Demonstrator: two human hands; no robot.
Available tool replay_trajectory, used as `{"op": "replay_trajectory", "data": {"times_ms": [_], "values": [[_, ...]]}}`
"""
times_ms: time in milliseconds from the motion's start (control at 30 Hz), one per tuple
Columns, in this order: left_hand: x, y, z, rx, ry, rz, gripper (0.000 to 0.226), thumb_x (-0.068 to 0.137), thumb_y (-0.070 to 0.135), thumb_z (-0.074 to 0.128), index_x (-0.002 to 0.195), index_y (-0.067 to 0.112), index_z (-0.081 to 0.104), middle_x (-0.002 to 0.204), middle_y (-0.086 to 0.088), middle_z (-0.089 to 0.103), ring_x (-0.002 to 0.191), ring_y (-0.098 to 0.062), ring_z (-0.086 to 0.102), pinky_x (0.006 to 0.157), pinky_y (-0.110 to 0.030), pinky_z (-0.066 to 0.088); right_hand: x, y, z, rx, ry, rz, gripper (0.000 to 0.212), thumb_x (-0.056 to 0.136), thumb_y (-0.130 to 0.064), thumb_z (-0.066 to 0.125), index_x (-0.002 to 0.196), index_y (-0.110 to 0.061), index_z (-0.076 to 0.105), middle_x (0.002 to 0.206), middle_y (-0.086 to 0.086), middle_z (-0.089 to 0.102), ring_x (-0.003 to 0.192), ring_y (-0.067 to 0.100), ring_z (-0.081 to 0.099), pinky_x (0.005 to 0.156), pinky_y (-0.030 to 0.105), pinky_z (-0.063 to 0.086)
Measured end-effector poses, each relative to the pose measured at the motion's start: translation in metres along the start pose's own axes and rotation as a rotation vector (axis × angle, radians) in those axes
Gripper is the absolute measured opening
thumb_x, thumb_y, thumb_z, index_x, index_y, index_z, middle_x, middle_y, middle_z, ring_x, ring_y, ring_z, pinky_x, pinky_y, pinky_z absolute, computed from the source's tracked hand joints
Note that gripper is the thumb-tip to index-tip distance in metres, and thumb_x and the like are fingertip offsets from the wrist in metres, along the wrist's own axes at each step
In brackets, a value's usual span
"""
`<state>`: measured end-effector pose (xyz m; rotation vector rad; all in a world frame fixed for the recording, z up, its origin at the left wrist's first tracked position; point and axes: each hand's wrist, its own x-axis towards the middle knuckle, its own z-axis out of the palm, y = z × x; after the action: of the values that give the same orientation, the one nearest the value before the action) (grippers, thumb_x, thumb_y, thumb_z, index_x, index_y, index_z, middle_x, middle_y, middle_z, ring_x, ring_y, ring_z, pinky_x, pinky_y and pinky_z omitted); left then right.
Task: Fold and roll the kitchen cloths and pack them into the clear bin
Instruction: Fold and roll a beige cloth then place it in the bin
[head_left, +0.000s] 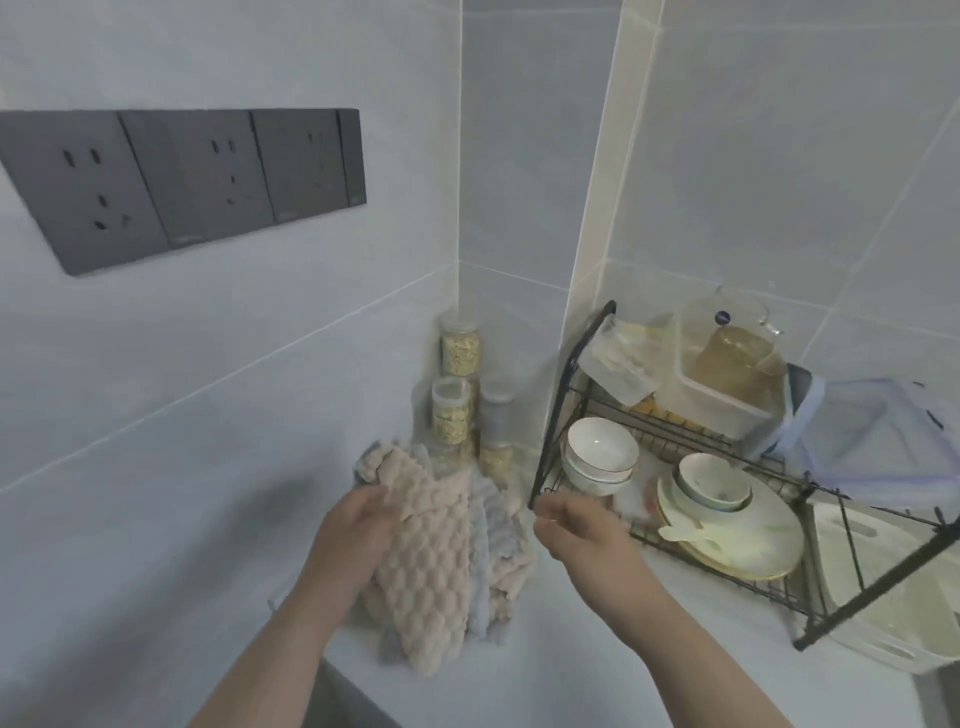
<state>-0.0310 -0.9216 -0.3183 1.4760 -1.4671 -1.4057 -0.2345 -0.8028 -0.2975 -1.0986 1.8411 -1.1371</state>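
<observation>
on the pale counter left of the wire dish rack, the left hand grips a beige waffle cloth. the right hand, loosely curled and empty, hangs beside the rack.

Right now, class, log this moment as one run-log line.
left hand: grips beige cloth | right hand: holds nothing, near dish rack | other cloths: bunched, unfolded, on counter

A home kitchen: tiled walls, a dish rack with bowls on the worktop, food jars in its corner
</observation>
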Motion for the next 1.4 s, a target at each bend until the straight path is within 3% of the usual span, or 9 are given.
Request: {"op": "replay_trajectory", "data": {"times_ms": [300,367,567,667,800,900,1067,1167,1400], "values": [[0.128,-0.061,0.004,0.203,-0.063,-0.048,0.042,0.091,0.019,0.055,0.132,0.020,0.054,0.125,0.000,0.058,0.116,-0.017,0.056,0.097,-0.035,0.045,0.156,0.015,0.105,-0.174,-0.071,0.082,0.035,0.096,-0.014,0.048,0.128,-0.018,0.059,0.112,0.002,0.064,0.072,0.011,0.058,0.052,0.009,0.044],[0.137,-0.069,0.007,0.224,-0.052,0.003,0.040,0.091,0.019,0.057,0.130,0.024,0.053,0.119,0.006,0.061,0.107,-0.013,0.059,0.093,-0.036,0.049,0.170,0.027,0.116,-0.260,-0.122,0.050,0.033,0.095,-0.018,0.053,0.127,-0.020,0.061,0.109,0.000,0.064,0.082,0.010,0.057,0.067,0.013,0.046],[0.150,-0.074,0.011,0.175,-0.003,0.181,0.048,0.083,0.015,0.069,0.118,0.041,0.048,0.084,0.004,0.062,0.072,-0.006,0.059,0.064,-0.020,0.045,0.185,0.061,0.131,-0.612,-0.128,-0.259,0.036,0.077,-0.022,0.072,0.054,-0.013,0.046,0.068,0.000,0.057,0.071,0.020,0.049,0.072,0.030,0.037],[0.154,-0.069,0.011,0.245,0.003,0.358,0.056,0.080,0.017,0.072,0.117,0.051,0.046,0.086,0.005,0.056,0.073,-0.003,0.054,0.069,-0.016,0.042,0.183,0.068,0.122,-0.621,-0.076,-0.477,0.024,0.083,-0.025,0.067,0.066,-0.008,0.064,0.065,0.000,0.060,0.066,0.019,0.052,0.080,0.029,0.042],[0.164,-0.059,0.012,0.470,-0.086,0.604,0.074,0.082,0.010,0.069,0.137,0.048,0.036,0.139,0.015,0.038,0.111,-0.014,0.049,0.097,-0.020,0.042,0.175,0.060,0.104,-0.567,-0.107,-0.617,0.019,0.090,-0.018,0.057,0.092,-0.009,0.073,0.065,0.002,0.064,0.067,0.022,0.056,0.072,0.028,0.046],[0.171,-0.055,0.016,0.524,-0.230,0.579,0.066,0.081,0.011,0.067,0.136,0.040,0.044,0.117,0.019,0.055,0.097,0.002,0.054,0.084,-0.003,0.036,0.170,0.062,0.102,-0.404,-0.036,-0.610,0.018,0.088,-0.006,0.060,0.097,-0.008,0.074,0.095,-0.005,0.073,0.091,0.013,0.062,0.083,0.018,0.046],[0.171,-0.063,0.005,0.678,0.050,0.842,0.028,0.073,0.006,0.072,0.085,0.031,0.066,0.081,0.012,0.058,0.074,0.003,0.052,0.065,-0.004,0.034,0.149,0.084,0.097,-0.260,0.114,-0.553,0.031,0.091,-0.018,0.063,0.096,-0.048,0.068,0.086,-0.033,0.068,0.092,-0.008,0.062,0.078,0.012,0.049],[0.157,-0.064,-0.005,0.564,0.136,0.921,0.034,0.074,0.015,0.077,0.071,0.045,0.062,0.069,0.021,0.063,0.066,0.016,0.053,0.061,0.001,0.035,0.133,0.093,0.096,-0.280,0.257,-0.654,0.020,0.088,-0.017,0.066,0.099,-0.031,0.076,0.106,-0.021,0.066,0.110,-0.006,0.056,0.094,0.013,0.043],[0.109,-0.046,-0.011,0.399,0.125,1.129,0.029,0.074,0.028,0.079,0.068,0.053,0.066,0.067,0.018,0.066,0.054,0.001,0.055,0.052,-0.011,0.040,0.067,0.085,0.077,-0.219,0.563,-0.641,0.017,0.090,-0.034,0.064,0.084,-0.022,0.074,0.066,0.001,0.065,0.054,0.007,0.054,0.053,0.030,0.050]]}}
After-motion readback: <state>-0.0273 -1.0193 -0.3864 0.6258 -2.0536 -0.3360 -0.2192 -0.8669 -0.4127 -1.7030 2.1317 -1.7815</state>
